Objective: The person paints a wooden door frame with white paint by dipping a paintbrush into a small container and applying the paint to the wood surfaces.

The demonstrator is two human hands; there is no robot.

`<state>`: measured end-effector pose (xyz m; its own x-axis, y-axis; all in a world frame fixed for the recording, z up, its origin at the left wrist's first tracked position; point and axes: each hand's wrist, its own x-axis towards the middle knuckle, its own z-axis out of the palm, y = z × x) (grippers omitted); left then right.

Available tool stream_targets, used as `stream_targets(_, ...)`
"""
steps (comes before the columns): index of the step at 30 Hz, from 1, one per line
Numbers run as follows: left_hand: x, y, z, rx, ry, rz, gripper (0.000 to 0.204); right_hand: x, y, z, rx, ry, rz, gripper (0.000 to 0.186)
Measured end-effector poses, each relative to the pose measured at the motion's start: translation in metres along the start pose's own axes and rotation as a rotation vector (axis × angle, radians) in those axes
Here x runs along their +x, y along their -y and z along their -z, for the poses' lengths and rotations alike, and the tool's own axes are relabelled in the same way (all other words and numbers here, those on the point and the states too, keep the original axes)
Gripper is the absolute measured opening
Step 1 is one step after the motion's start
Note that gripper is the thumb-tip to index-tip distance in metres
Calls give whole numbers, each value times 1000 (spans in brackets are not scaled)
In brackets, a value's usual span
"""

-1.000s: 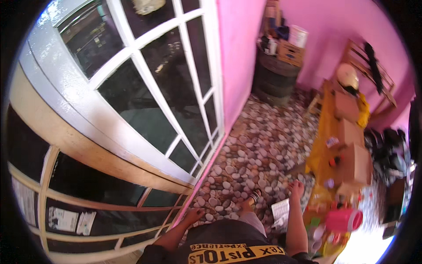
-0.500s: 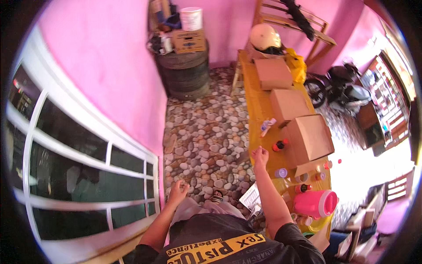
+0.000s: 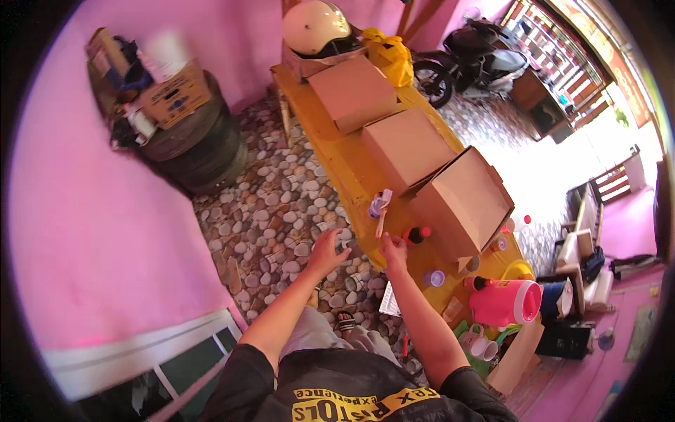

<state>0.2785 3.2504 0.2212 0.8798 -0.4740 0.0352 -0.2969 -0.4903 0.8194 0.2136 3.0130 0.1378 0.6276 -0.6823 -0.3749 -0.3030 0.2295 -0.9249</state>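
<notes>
My left hand (image 3: 329, 253) hovers over the pebble-patterned floor beside the table, its fingers apart and nothing in it. My right hand (image 3: 394, 252) is over the table's near-left edge with its fingers pinched. Just beyond its fingertips is a pale, slim-handled thing like a brush (image 3: 380, 219), next to a small clear and purple bottle (image 3: 374, 207). Whether the fingertips grip the handle's end cannot be made out. Close to the right of this hand lies a dark bottle with a red cap (image 3: 417, 235). A purple-lidded jar (image 3: 434, 278) stands nearer to me.
Three cardboard boxes (image 3: 460, 204) line the yellow-covered table (image 3: 330, 165), with a cream helmet (image 3: 316, 27) at its far end. A pink jug (image 3: 503, 302) and mugs (image 3: 478, 344) stand at the near right. Stacked tyres (image 3: 204, 158) are against the left wall; a motorcycle (image 3: 478, 60) is beyond.
My view has swung to the right. My left hand has risen and come closer to the right hand and the table. My right hand is now nearer the brush-like thing.
</notes>
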Motion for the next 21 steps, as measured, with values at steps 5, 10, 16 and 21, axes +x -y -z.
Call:
stream_targets(5, 67, 21, -31, 112, 62, -183, 87, -31, 60, -26, 112, 47, -216, 29)
stream_targets(10, 105, 26, -49, 140, 90, -224, 96, -45, 83, -39, 184, -73, -297, 29)
stream_targets(16, 130, 21, -61, 139, 101, -258, 97, -43, 72, -35, 242, 38, -198, 30)
stream_targets(21, 141, 19, -70, 102, 69, -269, 93, -51, 85, -34, 256, 64, -137, 30)
